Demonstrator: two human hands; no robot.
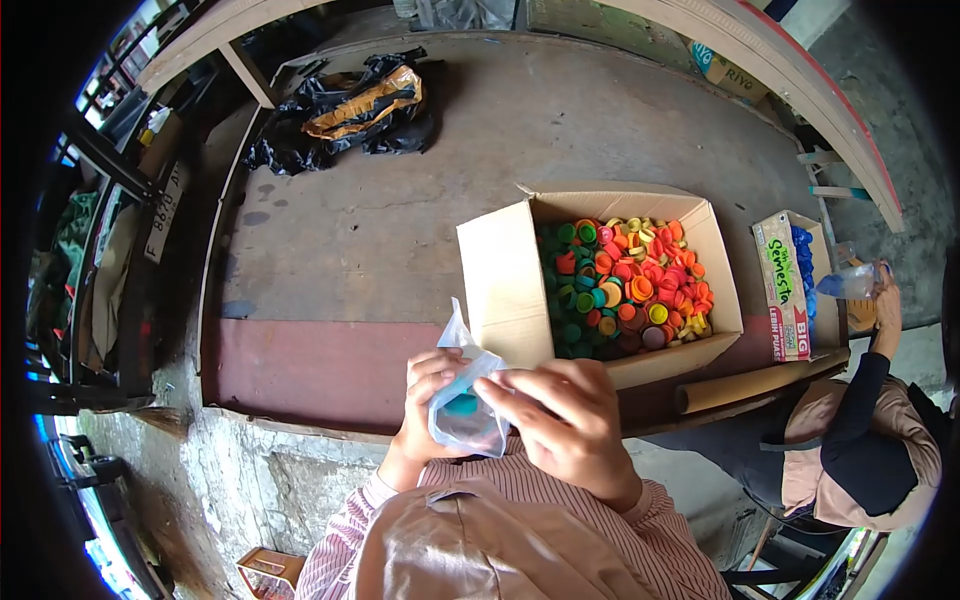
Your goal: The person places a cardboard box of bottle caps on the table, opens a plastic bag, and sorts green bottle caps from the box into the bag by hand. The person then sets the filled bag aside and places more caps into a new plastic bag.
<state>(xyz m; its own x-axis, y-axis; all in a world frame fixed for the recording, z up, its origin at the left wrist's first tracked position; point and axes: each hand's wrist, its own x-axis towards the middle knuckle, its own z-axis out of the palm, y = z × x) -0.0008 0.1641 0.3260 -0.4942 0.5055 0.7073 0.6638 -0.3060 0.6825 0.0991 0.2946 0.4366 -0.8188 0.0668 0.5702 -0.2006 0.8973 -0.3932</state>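
Note:
Close to my body, my left hand (pixel 425 400) grips a small clear plastic bag (pixel 468 432) by its side. A teal round cap (pixel 460 404) shows through the bag's film. My right hand (pixel 570 415) is at the bag's other side, its curled thumb and fingertips closed on the film. Just beyond my hands, an open cardboard box (pixel 500 265) stands on the table. Many plastic caps (pixel 640 285) in green, red, orange and yellow fill it.
Black plastic bags (pixel 350 115) with an orange patch lie crumpled at the table's far left. At the right stand a smaller carton (pixel 785 285) holding blue items and a cardboard tube (pixel 755 388). A co-worker (pixel 860 440) beside the table holds a clear bag (pixel 850 283).

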